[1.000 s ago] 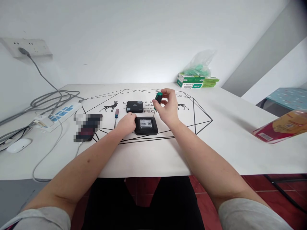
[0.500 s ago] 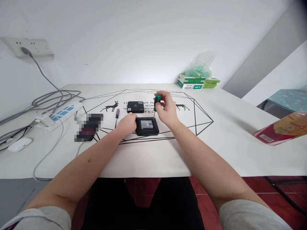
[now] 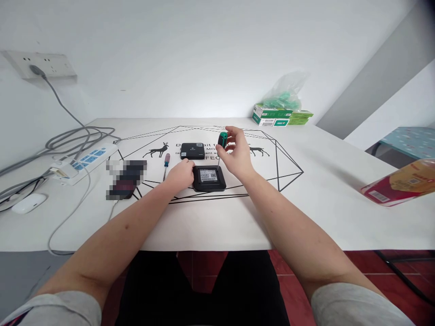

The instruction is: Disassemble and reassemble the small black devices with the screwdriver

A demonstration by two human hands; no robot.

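A flat black square case (image 3: 210, 186) lies on the table with a white printed label in its middle. At its left edge is my left hand (image 3: 181, 174), fingers curled and holding that side; the fingertips are partly hidden. My right hand (image 3: 237, 155) has a green-and-black screwdriver (image 3: 222, 138) by its handle, thumb on one side and fingers on the other. The screwdriver stands nearly upright, its thin shaft reaching the upper right corner of the case. The tip is too small to make out. Just behind lies a black square box-like piece (image 3: 192, 151) with a small sticker.
A second screwdriver (image 3: 166, 160) lies left of my left hand. Further left are a blurred-out phone (image 3: 127, 179), a power strip (image 3: 90, 159), cables and a white earbud case (image 3: 29, 203). Green-white boxes (image 3: 272, 115) stand at the back, a red-yellow package (image 3: 401, 183) at right.
The fingers of my right hand have shifted and loosened round the screwdriver handle, the upper ones spread further from it. My left hand and the case stay in place.
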